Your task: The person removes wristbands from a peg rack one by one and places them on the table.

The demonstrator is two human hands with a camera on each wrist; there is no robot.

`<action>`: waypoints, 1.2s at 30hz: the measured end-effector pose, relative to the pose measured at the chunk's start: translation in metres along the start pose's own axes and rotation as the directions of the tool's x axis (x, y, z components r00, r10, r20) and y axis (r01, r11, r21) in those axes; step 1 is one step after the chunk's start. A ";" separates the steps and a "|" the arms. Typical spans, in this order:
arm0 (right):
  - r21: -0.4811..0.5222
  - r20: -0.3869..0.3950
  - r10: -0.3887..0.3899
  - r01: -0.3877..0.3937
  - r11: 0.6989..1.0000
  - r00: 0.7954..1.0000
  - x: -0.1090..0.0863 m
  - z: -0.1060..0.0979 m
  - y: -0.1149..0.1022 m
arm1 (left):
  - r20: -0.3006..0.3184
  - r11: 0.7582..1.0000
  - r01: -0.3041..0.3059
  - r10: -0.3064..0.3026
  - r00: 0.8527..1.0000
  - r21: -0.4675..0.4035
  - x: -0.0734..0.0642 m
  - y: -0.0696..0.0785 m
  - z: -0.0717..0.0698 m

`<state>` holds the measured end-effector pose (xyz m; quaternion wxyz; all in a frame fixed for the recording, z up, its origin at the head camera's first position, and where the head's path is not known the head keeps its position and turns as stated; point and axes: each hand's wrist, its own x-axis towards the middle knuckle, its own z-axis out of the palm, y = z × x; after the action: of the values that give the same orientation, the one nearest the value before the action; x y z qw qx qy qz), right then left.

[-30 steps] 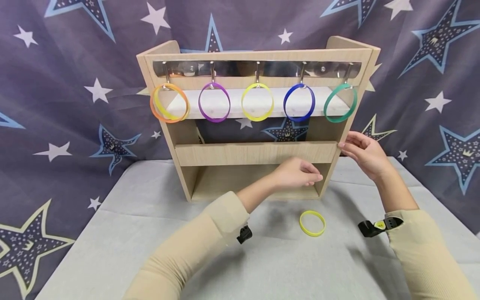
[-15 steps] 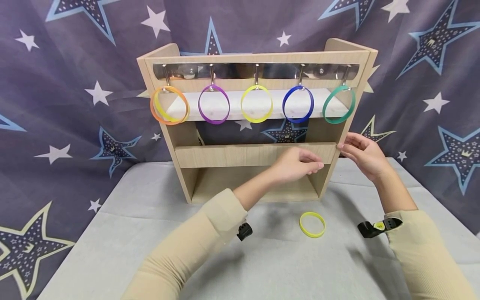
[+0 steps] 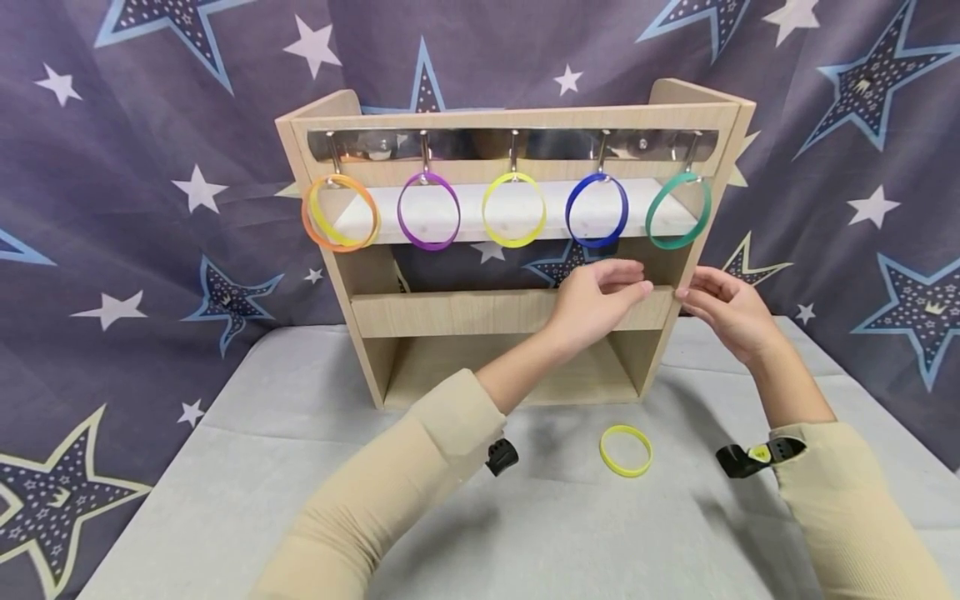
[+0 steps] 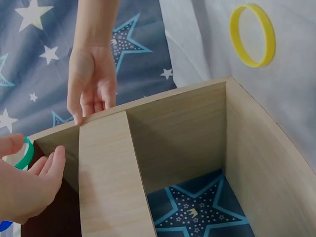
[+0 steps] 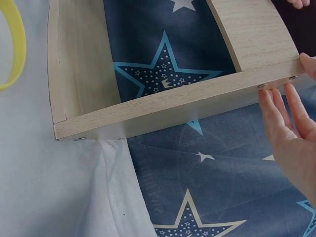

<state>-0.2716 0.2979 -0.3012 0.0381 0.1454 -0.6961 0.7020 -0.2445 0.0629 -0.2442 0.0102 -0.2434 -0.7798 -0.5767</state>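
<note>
My left hand [image 3: 596,300] is in front of the crossbar [image 3: 450,312] of a wooden rack [image 3: 652,367], its fingers relaxed and holding nothing. In the left wrist view, this hand [image 4: 29,187] shows near the green ring. My right hand [image 3: 727,312] touches the rack's right side panel. In the right wrist view, this hand's fingertips [image 5: 266,94] rest on the panel's outer face, with the thumb at its front edge. Rings hang from the rack's hooks: orange [image 3: 307,212] with yellow behind it, purple [image 3: 403,221], yellow [image 3: 487,221], blue [image 3: 572,218] and green [image 3: 705,218].
Another yellow ring [image 3: 603,454] lies on the grey cloth-covered table [image 3: 555,533] in front of the rack. A white shelf [image 3: 468,200] spans the rack behind the hanging rings. Behind everything hangs a dark curtain [image 3: 150,275] with stars.
My left hand has risen from before the lower compartment to the crossbar's height, its fingers spreading a little. The right hand stays at the side panel; the rings have not moved.
</note>
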 end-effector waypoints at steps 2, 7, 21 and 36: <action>-0.003 0.000 -0.001 0.001 1.000 1.000 0.000 0.000 0.000 | -0.014 0.998 -0.001 0.000 1.000 -0.063 0.001 0.002 0.002; 0.012 0.006 -0.011 0.011 1.000 1.000 0.001 0.000 0.000 | -0.001 0.972 0.025 -0.026 1.000 -0.236 0.005 0.008 0.008; 0.053 0.019 -0.044 0.043 0.998 0.999 0.000 0.002 0.000 | -0.056 0.802 0.061 -0.117 0.992 -0.594 0.014 0.014 0.021; 0.027 0.019 -0.033 0.033 0.999 0.999 -0.002 0.002 0.001 | -0.204 0.764 0.031 -0.211 0.956 -0.644 0.012 0.021 0.033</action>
<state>-0.2700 0.2966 -0.3027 0.0409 0.1643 -0.6846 0.7090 -0.2380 0.1012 -0.2329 -0.0060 -0.1021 -0.5448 -0.8323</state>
